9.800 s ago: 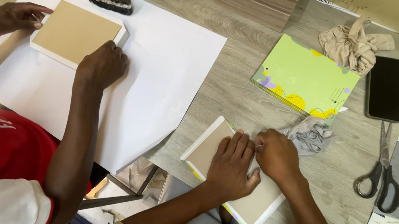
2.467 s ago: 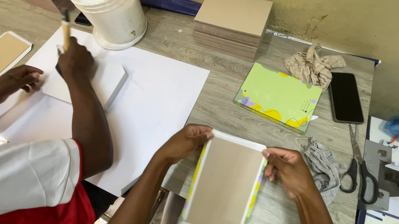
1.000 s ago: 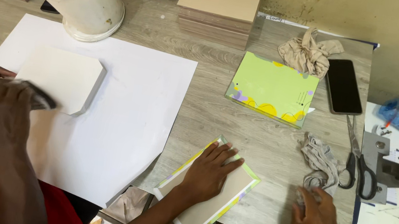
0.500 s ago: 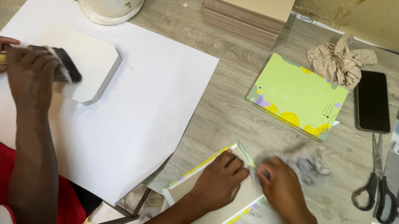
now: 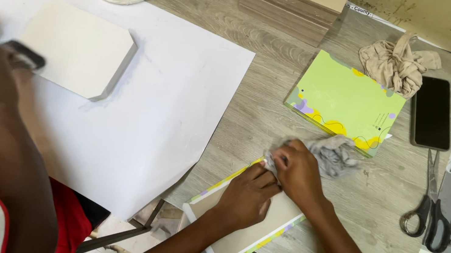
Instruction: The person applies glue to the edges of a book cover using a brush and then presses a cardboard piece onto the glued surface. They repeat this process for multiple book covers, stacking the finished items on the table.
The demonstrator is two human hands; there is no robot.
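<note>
While your left hand (image 5: 247, 195) presses flat, fingers open, on board cover (image 5: 238, 227) at surface (image 5: 385, 204) edge, right hand (image 5: 298, 170) grip closed on grey rag (image 5: 334, 157).

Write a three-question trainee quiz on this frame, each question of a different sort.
1. True or false: the left hand presses flat on the board.
2. What does the right hand hold? A) scissors B) grey cloth C) phone
3. Fill in: the scissors lie just below the ____.

Key:
1. True.
2. B, the grey cloth at the board's corner.
3. Phone.
</note>
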